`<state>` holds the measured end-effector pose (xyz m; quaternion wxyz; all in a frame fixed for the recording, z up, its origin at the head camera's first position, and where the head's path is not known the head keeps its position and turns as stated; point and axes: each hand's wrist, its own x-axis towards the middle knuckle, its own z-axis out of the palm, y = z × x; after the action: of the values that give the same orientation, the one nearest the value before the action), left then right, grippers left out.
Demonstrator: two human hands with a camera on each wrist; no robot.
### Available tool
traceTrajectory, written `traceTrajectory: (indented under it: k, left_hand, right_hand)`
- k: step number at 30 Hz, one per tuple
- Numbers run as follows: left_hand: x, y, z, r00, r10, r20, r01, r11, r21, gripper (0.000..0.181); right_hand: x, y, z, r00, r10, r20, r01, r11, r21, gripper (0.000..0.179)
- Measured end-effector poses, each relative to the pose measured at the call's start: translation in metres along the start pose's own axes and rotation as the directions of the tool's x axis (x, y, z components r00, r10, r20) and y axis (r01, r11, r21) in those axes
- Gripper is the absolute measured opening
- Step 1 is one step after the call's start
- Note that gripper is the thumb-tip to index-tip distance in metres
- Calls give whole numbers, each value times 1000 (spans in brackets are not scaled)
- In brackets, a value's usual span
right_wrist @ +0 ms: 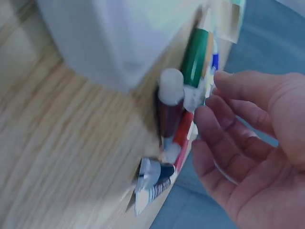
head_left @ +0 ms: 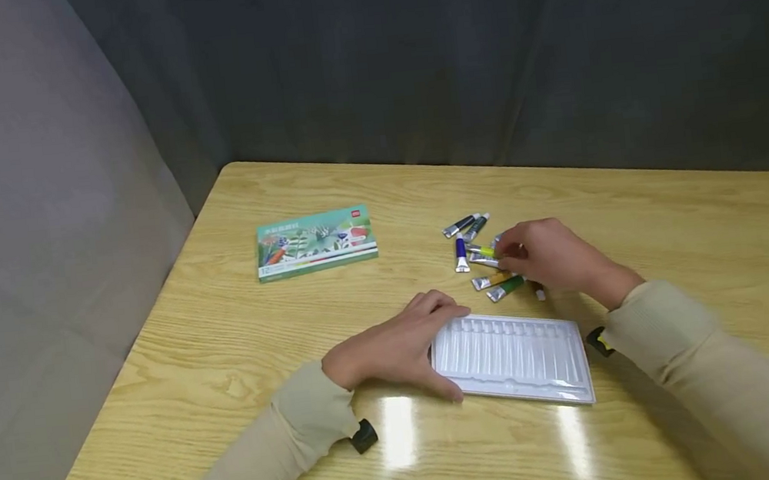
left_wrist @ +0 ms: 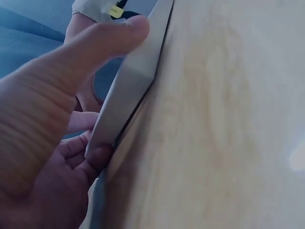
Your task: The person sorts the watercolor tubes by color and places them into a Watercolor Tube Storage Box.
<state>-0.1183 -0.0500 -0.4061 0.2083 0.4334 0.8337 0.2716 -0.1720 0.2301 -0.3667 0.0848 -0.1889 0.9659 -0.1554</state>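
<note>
Dark cloth [head_left: 374, 63] hangs behind the wood-grain table [head_left: 239, 323], and only the head view gives you the two at full breadth; your wrist cameras catch the tabletop in close, slanted strips. Your beige sleeves [head_left: 732, 384] enter that wide view from its lower corners. The white tray [head_left: 506, 352] is on the table in front of you, its row of long slots facing up from the head camera, while the left wrist view shows you its smooth outer wall and a corner instead. Beyond it to the left lies the green flower-printed box [head_left: 316, 243], well apart from both hands. Your left hand [head_left: 395, 347] is clamped on the tray's left end, thumb at the near corner and fingers at the far one; from its wrist camera you see a fingertip reaching the wall's lower edge. Your right hand [head_left: 556, 254] arches over the loose tubes beyond the tray, back upward, fingers bent, thumb and forefinger slightly apart in the head view; you cannot tell whether any tube is pinched. The head view shows you a purple tube [head_left: 461, 254], a yellow-green tube [head_left: 480, 250] and a green tube [head_left: 509, 287] beside the fingers, while the right wrist view reveals a red tube [right_wrist: 183, 129] behind a brown tube [right_wrist: 170, 117] with a white cap.
</note>
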Motion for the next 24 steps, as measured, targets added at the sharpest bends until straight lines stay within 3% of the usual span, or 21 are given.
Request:
traceTrajectory:
  k: [3, 7, 16, 24]
  left_hand:
    - [0, -3, 2, 1000, -7, -7, 7, 1000, -24, 111]
    - [2, -7, 3, 1000, 2, -11, -2, 999, -46, 110]
    - [6, -6, 2, 1000, 4, 20, -3, 999, -36, 122]
    - [4, -8, 3, 1000, -4, 17, 5, 1000, -26, 121]
  right_hand:
    - [5, -4, 5, 999, -37, -1, 37, 998, -51, 13]
    - [9, -7, 7, 1000, -29, 8, 29, 996, -87, 11]
    - [10, -6, 4, 1000, 18, 21, -17, 999, -43, 14]
    - [14, -4, 11, 998, -66, 15, 66, 995, -70, 17]
